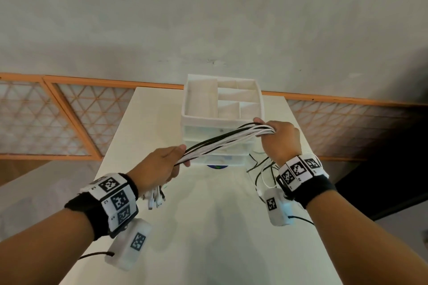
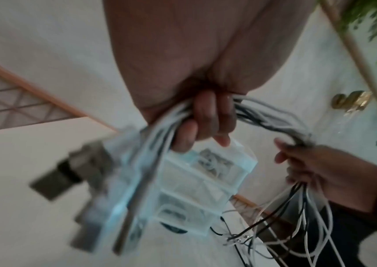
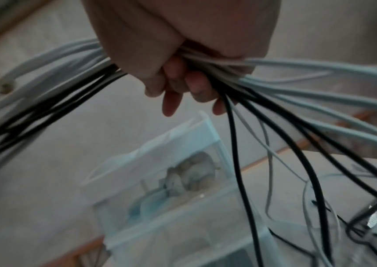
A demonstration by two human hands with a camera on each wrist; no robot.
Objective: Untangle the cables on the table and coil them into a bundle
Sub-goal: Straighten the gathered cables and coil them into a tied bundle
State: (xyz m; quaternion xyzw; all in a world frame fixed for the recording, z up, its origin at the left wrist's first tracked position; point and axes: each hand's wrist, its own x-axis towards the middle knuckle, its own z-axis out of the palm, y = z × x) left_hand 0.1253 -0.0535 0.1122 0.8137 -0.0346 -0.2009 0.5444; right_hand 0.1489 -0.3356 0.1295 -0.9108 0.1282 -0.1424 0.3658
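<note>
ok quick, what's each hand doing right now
Left hand: closed around the cables, near their connector ends.
Right hand: closed around the same cables further along, loose ends trailing to the table.

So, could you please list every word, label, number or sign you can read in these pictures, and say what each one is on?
No words can be read with certainty.
Left wristband: black-and-white square code markers; tiny characters beside them, too small to read.
Right wristband: the same kind of markers; small print unreadable.
White boxes under the wrists: one code marker each, no text.
Drawer unit: no legible label; the wrist views are too blurred.
</note>
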